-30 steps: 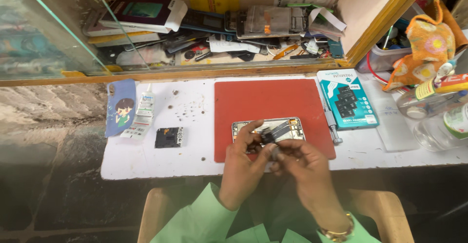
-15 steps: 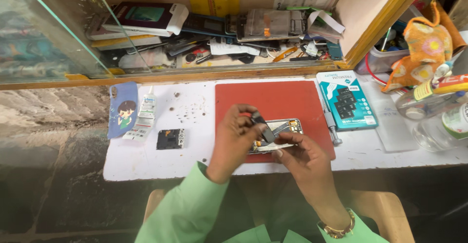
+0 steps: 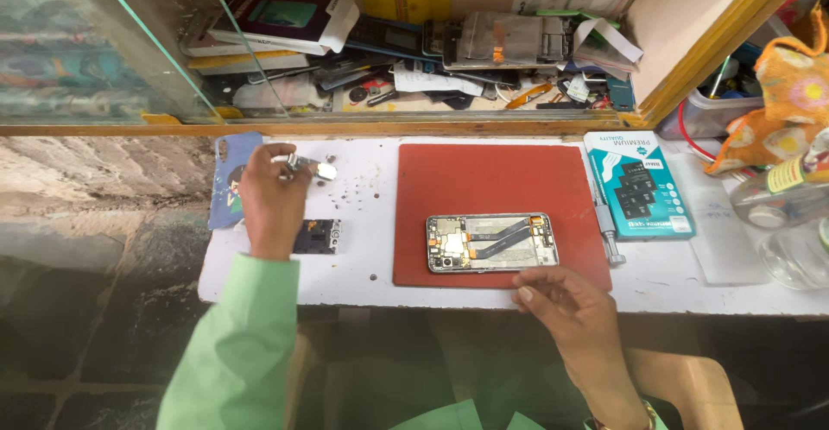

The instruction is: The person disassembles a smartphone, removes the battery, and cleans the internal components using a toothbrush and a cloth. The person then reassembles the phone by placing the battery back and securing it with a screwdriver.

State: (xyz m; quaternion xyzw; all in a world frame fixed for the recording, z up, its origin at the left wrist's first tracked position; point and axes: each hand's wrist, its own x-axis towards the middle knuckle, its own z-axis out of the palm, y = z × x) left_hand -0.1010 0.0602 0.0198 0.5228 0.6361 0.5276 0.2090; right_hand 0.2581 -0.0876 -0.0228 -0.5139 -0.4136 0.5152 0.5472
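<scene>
opened phone left on the mat while a small part goes to the side

the opened phone (image 3: 492,243) lies flat, innards up, on the red mat (image 3: 492,180), which keeps it steady and its loose bits contained on the white bench (image 3: 363,275). the left hand (image 3: 269,195) is out over the bench's left end, its fingers pinched on a small silvery part (image 3: 313,167) just above a dark square component (image 3: 316,236) and beside a blue phone case (image 3: 230,180); that corner seems to serve as a parking spot for removed pieces. the right hand (image 3: 561,302) grips nothing: its fingers lie loosely curled at the mat's near edge, just below the phone. a teal box (image 3: 637,185) and a screwdriver (image 3: 604,223) sit to the right of the mat

half a second earlier both hands were together over the phone, working at it; now they are well apart, the left having carried the part away and the right having dropped off the phone
</scene>
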